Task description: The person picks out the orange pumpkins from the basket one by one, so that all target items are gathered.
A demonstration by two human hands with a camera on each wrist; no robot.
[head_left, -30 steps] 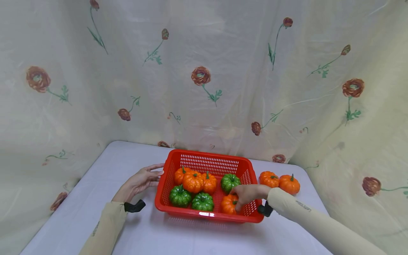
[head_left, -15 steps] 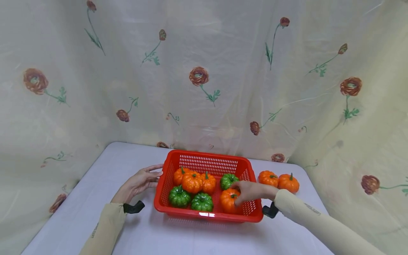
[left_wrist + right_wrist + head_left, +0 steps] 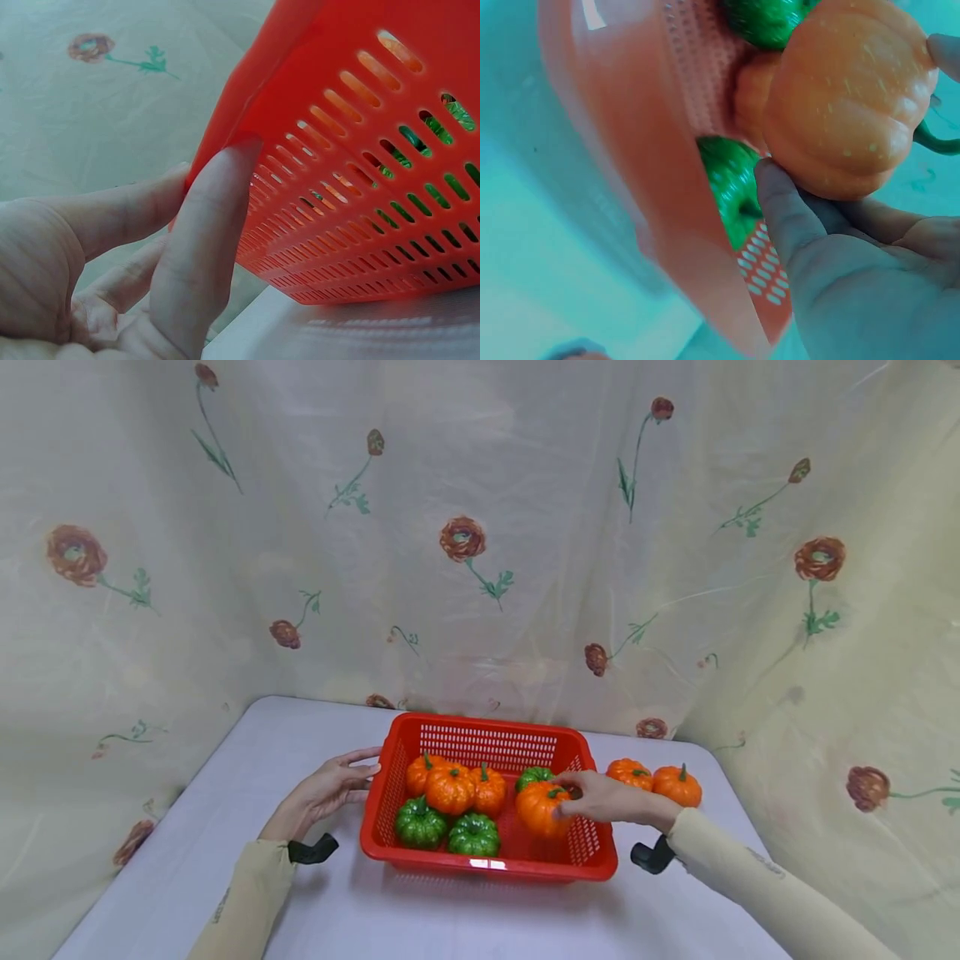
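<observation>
My right hand (image 3: 611, 797) grips a small orange pumpkin (image 3: 542, 814) over the right part of a red slotted plastic basket (image 3: 495, 865). The right wrist view shows fingers and thumb around that pumpkin (image 3: 847, 97), its green stem pointing away. Behind it, a green pumpkin (image 3: 532, 776) is partly hidden. In the basket's left half sit several orange pumpkins (image 3: 450, 789) and two green ones (image 3: 474, 835). At the left end, my left hand (image 3: 326, 789) touches the basket from outside with extended fingers. Seen from the left wrist, one fingertip (image 3: 229, 165) lies just under the rim.
Two more orange pumpkins (image 3: 630, 772) stand side by side on the white table (image 3: 315, 910), outside the basket's right end. A pale curtain (image 3: 390, 568) with printed flowers hangs close behind the table and along its sides.
The right hand has raised the orange pumpkin from the basket's front right area, so it now covers part of the green one behind. The left hand stays at the basket's end.
</observation>
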